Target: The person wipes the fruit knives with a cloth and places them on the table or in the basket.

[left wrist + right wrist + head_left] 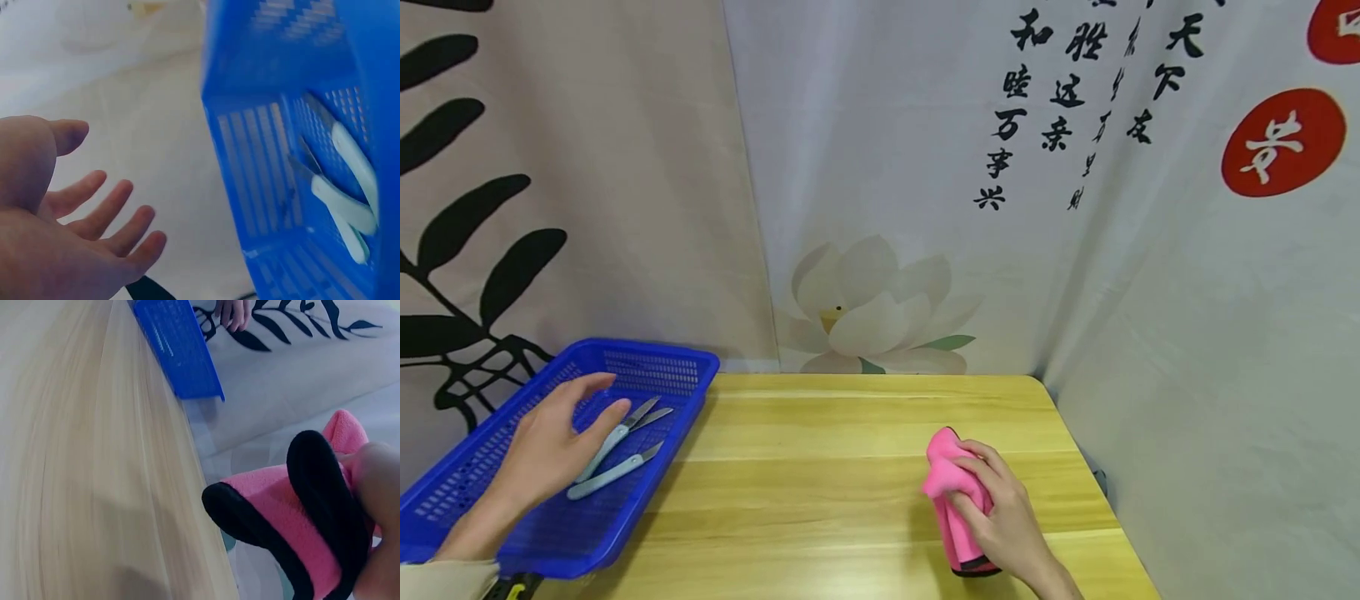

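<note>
My right hand (1003,521) grips a folded pink cloth (951,483) with black edging, over the right part of the wooden table. The right wrist view shows the pink cloth (275,500) bunched up, two black-trimmed folds facing the camera. Over the blue basket (681,433) at the left, my left hand (546,442) holds nothing, its thumb and fingers spread apart. Inside the basket lie several small knives (617,475) with pale blue-green handles. In the left wrist view the left hand (81,231) is beside the basket, apart from the knives (344,206).
The wooden table (805,475) spans the front, its right edge running close to a white curtain (1225,350). Behind it hangs a printed cloth backdrop (880,150) with writing and a pale flower. A black and yellow object (514,587) pokes out below the basket.
</note>
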The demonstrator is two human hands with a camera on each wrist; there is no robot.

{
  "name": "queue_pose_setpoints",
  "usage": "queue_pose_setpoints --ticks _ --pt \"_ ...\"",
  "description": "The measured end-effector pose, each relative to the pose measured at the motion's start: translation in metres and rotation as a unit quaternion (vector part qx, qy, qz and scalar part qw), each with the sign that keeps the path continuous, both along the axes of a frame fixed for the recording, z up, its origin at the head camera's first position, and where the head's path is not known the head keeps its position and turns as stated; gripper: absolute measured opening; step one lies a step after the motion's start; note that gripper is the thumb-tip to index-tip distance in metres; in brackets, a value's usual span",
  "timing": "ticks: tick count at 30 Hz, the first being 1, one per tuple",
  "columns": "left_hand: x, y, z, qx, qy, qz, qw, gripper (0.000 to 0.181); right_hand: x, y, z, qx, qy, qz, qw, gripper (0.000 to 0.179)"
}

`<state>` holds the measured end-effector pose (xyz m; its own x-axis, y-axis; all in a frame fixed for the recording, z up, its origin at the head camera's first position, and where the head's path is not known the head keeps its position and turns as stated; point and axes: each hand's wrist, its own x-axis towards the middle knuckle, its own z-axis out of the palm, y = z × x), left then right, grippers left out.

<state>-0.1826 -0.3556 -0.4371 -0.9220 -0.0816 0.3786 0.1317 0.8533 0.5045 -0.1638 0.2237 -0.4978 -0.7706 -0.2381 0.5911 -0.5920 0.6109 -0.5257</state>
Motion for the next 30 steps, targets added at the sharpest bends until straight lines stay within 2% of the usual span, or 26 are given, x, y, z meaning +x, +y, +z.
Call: queue_pose_setpoints --ticks 4,9,12,15,18,20,24,27,30 --pt "0.007 0.027 0.001 0.009 0.06 -0.024 0.9978 0.052 -0.01 0.018 -0.004 0.028 0.015 -0.052 0.9981 0.045" --pt "0.016 0.062 0.002 0.023 0.108 -0.071 0.9913 0.047 -0.022 0.041 -0.006 0.058 0.026 -0.116 0.9912 0.039" --pt "0.021 0.082 0.001 0.024 0.144 -0.101 0.9841 0.048 -0.028 0.055 -0.008 0.09 0.033 -0.139 0.9856 0.039" --pt "0.026 0.101 -0.001 0.018 0.178 -0.12 0.9765 0.053 -0.037 0.071 -0.011 0.134 0.059 -0.153 0.9772 0.039" --pt "0.034 0.117 -0.007 0.009 0.2 -0.131 0.971 0.056 -0.047 0.085 -0.015 0.175 0.084 -0.164 0.9672 0.039" --pt "0.04 0.126 -0.012 -0.003 0.208 -0.139 0.9681 0.056 -0.052 0.093 -0.018 0.193 0.085 -0.175 0.9618 0.038" --pt "0.049 0.141 -0.026 -0.018 0.215 -0.164 0.9625 0.048 -0.058 0.104 -0.024 0.229 0.05 -0.201 0.9511 0.037" --pt "0.055 0.15 -0.038 -0.019 0.221 -0.183 0.9577 0.043 -0.06 0.111 -0.029 0.253 -0.002 -0.213 0.9437 0.036" --pt "0.057 0.157 -0.049 -0.017 0.227 -0.198 0.9533 0.043 -0.06 0.114 -0.03 0.251 -0.072 -0.214 0.9412 0.035"
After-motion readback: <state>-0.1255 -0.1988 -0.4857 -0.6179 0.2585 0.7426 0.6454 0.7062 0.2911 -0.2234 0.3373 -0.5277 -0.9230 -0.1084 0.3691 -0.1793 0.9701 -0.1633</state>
